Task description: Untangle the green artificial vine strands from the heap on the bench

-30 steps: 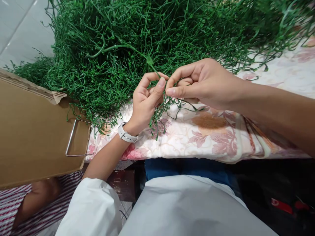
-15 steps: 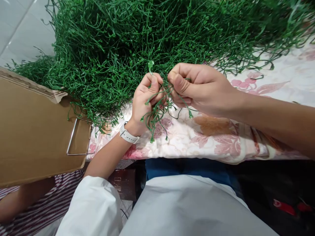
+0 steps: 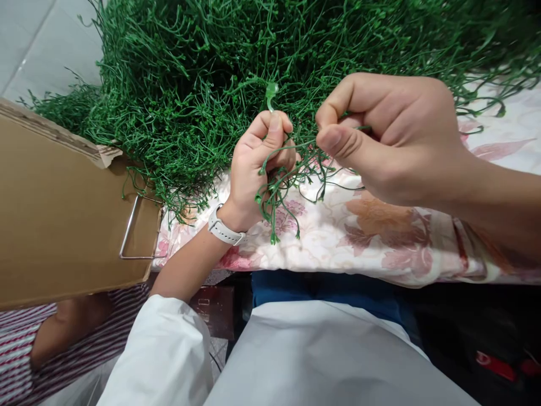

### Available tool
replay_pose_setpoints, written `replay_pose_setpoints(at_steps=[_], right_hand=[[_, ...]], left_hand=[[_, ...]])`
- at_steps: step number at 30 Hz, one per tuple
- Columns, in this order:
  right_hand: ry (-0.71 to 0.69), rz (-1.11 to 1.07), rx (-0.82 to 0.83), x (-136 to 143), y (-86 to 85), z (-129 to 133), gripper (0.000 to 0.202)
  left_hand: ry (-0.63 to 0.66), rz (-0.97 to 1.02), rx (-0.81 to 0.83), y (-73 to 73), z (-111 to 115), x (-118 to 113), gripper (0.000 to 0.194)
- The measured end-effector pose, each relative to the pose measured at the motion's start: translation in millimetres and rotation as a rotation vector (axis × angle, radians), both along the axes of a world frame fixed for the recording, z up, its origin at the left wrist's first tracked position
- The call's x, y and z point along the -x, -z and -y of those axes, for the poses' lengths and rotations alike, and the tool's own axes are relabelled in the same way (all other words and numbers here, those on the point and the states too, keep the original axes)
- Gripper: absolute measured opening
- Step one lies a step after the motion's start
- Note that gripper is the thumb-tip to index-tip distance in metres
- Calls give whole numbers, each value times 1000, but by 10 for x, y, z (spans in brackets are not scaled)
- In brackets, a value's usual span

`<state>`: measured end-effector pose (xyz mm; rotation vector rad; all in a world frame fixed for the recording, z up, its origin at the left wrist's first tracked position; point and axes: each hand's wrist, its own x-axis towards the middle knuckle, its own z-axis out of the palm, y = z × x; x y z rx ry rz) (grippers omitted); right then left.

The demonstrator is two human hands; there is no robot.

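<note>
My left hand (image 3: pixel 257 160), with a pale watch strap at the wrist, is closed around a small bunch of thin green artificial stems (image 3: pixel 276 197). Their budded tips dangle below the fingers. A pale green translucent piece (image 3: pixel 271 95) sticks up from between thumb and forefinger. To its right, my right hand (image 3: pixel 389 132) pinches thumb to forefinger on a thin green stem, which runs across from the left hand. Just beyond both hands lies a large heap of the same green stems (image 3: pixel 203 73).
A floral cloth (image 3: pixel 313 248) covers the table under the hands. At left stands a cardboard sheet (image 3: pixel 63 220) with a bent metal wire (image 3: pixel 129 228) by its edge. Below it shows another person's arm (image 3: pixel 63 327) and striped clothing. White tiles (image 3: pixel 46 51) fill the far left corner.
My right hand has moved right and nearer to the camera, away from the left hand, drawing a stem outward. My left hand has shifted slightly right, still gripping the bunch.
</note>
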<state>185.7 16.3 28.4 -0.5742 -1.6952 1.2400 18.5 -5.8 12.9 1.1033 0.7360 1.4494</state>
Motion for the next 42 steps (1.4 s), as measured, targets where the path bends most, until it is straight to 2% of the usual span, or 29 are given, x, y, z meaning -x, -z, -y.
replay_pose_setpoints(at_steps=[5,9,12,17,20,22,25,28,30,32,35,37,39,42], right_hand=[[31,19,21,-30,51,-20,40],[-7,45,23,-26,135,-77,42],[4,20,-10,-12,166,-102,40],[62,111,-120,-18,131,-127,34],[19,119,-128,-43,116,-160,34],[-57,105,-58,-53,120,-188,30],[-152,69,152,-49,135,-229,26],[-129,31,278,-41,154,-263,24],[-83,54,219,-42,170,-275,19],[-28,109,64,-45,187,-278,15],[82,135,-158,-49,201,-274,21],[111,106,-196,-60,203,-280,26],[22,86,-123,-85,210,-300,28],[-167,42,80,-123,237,-340,37]], left_hand=[[-167,-184,71,-16,-40,16,38],[-226,-247,-8,29,-76,57,41],[-251,-271,-72,68,-78,78,40],[-259,-321,-92,104,-85,100,37],[-245,-321,-103,106,-98,106,38],[-237,-334,-84,107,-99,103,39],[-216,-364,-77,114,-81,87,41],[-199,-373,-111,128,-48,70,40],[-193,-370,-137,136,-31,67,41],[-196,-376,-146,140,-26,72,41],[-215,-390,-122,142,-43,88,39],[-224,-383,-102,146,-61,96,36],[-230,-372,-84,156,-75,100,33],[-204,-374,-85,184,-81,96,32]])
